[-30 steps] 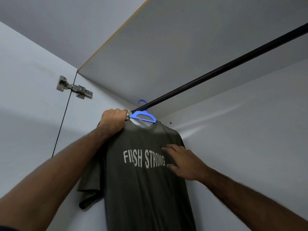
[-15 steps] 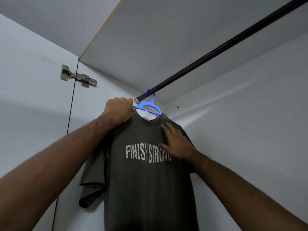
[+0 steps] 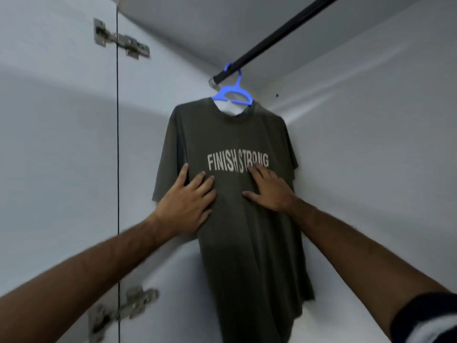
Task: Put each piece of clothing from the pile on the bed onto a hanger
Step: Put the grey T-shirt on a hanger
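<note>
An olive-green T-shirt (image 3: 247, 231) printed "FINISH STRONG" hangs on a blue plastic hanger (image 3: 232, 91). The hanger's hook sits over the dark wardrobe rail (image 3: 279, 33) at its left end. My left hand (image 3: 188, 201) lies flat on the shirt's chest, fingers spread, just below the print on the left. My right hand (image 3: 268, 189) presses flat on the chest to the right, its fingertips covering the bottom of the last letters. Neither hand grips the cloth. The bed and the pile of clothes are out of view.
I look into a white wardrobe corner. The open door (image 3: 49, 144) stands at the left with an upper metal hinge (image 3: 121, 43) and a lower hinge (image 3: 123, 310). The back wall (image 3: 371, 144) is bare; the rail runs up to the right.
My left hand has let go of the shirt's shoulder at the hanger and dropped to the chest. My right hand slid down a little. The view tilted downward.
</note>
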